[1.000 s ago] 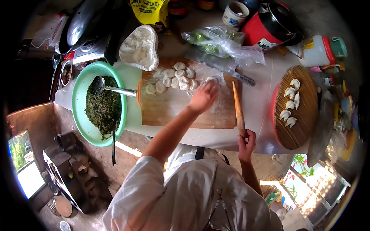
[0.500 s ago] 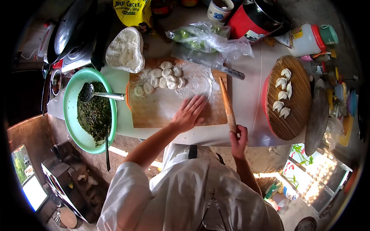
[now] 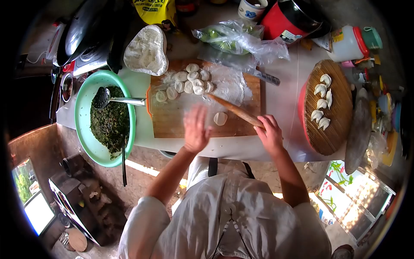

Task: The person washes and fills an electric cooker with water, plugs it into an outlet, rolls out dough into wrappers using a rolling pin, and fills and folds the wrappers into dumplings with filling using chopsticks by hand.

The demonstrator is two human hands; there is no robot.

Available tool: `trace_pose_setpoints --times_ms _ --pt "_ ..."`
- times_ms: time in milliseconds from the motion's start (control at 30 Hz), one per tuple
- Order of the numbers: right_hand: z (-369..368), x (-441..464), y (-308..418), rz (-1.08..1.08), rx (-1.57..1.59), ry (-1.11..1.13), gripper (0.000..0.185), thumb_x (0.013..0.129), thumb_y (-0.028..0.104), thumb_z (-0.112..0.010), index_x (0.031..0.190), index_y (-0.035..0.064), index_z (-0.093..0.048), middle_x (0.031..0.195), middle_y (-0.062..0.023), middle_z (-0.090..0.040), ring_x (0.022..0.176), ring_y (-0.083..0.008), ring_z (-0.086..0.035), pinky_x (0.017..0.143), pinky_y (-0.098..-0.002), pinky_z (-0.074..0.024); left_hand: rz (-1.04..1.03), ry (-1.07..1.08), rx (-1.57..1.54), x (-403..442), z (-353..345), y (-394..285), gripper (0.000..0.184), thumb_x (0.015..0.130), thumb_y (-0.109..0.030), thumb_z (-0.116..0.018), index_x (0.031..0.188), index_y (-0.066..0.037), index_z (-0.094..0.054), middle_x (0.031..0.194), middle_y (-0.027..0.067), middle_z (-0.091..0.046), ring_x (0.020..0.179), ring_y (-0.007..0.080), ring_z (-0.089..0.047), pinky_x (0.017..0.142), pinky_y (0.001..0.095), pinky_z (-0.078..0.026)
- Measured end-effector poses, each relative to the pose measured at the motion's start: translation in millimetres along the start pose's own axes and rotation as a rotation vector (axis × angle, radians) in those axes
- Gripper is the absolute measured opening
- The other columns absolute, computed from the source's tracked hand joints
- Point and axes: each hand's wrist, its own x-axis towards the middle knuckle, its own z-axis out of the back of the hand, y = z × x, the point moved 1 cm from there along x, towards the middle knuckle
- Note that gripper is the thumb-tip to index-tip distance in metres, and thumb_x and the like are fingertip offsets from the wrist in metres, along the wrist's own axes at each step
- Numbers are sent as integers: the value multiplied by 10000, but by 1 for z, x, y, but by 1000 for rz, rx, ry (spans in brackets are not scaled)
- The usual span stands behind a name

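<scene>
Indoors, over floured wood [image 3: 168, 122], left fingers [image 3: 194, 115] spread, right fingers [image 3: 266, 122] grip a rolling pin [image 3: 236, 110].

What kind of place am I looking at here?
Probably a home kitchen, set up for dumpling making: a wooden board with pale dough rounds, a mint-green plastic basin of dark green filling, and shaped white dumplings.

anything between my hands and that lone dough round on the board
Nothing visible: only cutting board lies between the left hand or right hand and the dough round. The right hand's rolling pin angles past its far side without covering it.
</scene>
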Motion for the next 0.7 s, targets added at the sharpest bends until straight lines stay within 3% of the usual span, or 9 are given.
trace_pose_setpoints --times_ms 33,167,233,267,333,367,433,500,700 --pt "-4 5 -1 -5 2 5 322 724 121 -665 1024 64 -560 979 -75 -542 878 -277 -556 706 -367 -484 4 7 -1 -3 6 8 631 898 -409 -361 1378 -23 -225 1453 165 -164 1347 334 -133 1051 531 -90" --pt "-36 31 2 432 -3 172 324 722 161 -681 1024 88 -590 974 -29 -553 850 -221 -555 726 -342 -476 186 1 241 3 11 29 621 900 -384 -346 1382 -19 -206 1453 166 -162 1345 352 -125 1047 531 -121" --pt "-53 43 0 458 -142 252 344 767 243 -640 1078 109 -578 1112 -49 -533 1049 -230 -498 884 -396 -409 193 57 239 5 -3 41 620 897 -367 -354 1381 -13 -198 1455 167 -153 1345 349 -123 1049 526 -145" --pt "-56 56 0 461 -141 254 344 767 243 -640 1078 109 -578 1112 -49 -533 1049 -230 -498 884 -396 -409 221 20 248 12 -4 43 621 896 -362 -358 1382 -11 -193 1456 166 -149 1344 348 -129 1048 524 -155" --pt "-57 76 -1 405 -362 74 435 808 309 -576 1204 141 -516 1310 -75 -419 1249 -252 -335 1014 -482 -256 283 -20 317 21 -4 42 617 895 -347 -369 1371 11 -208 1454 177 -148 1336 360 -154 1040 518 -189" --pt "-59 72 -2 404 -360 78 435 808 309 -576 1204 141 -516 1310 -75 -419 1249 -252 -335 1014 -482 -256 286 -16 317 18 -4 35 617 895 -347 -369 1371 11 -208 1454 177 -148 1336 360 -154 1040 518 -189" --pt "-61 66 -10 164 -399 37 530 826 317 -534 1318 169 -405 1422 -83 -273 1326 -289 -204 1046 -528 -160 329 -74 330 8 -3 18 621 894 -354 -365 1360 32 -225 1451 195 -143 1334 367 -156 1039 518 -187" --pt "-62 48 -6 91 -389 75 581 824 281 -525 1361 162 -334 1424 -104 -262 1319 -320 -209 1046 -513 -175 384 51 347 -23 -9 1 647 891 -385 -345 1359 44 -222 1439 215 -170 1331 376 -162 1045 519 -165" --pt "-67 100 6 224 -357 75 582 830 252 -503 1350 62 -322 1423 -124 -256 1317 -318 -217 1060 -460 -181 537 -146 346 16 -1 29 617 896 -362 -337 1345 53 -249 1439 217 -169 1330 382 -160 1048 521 -155"
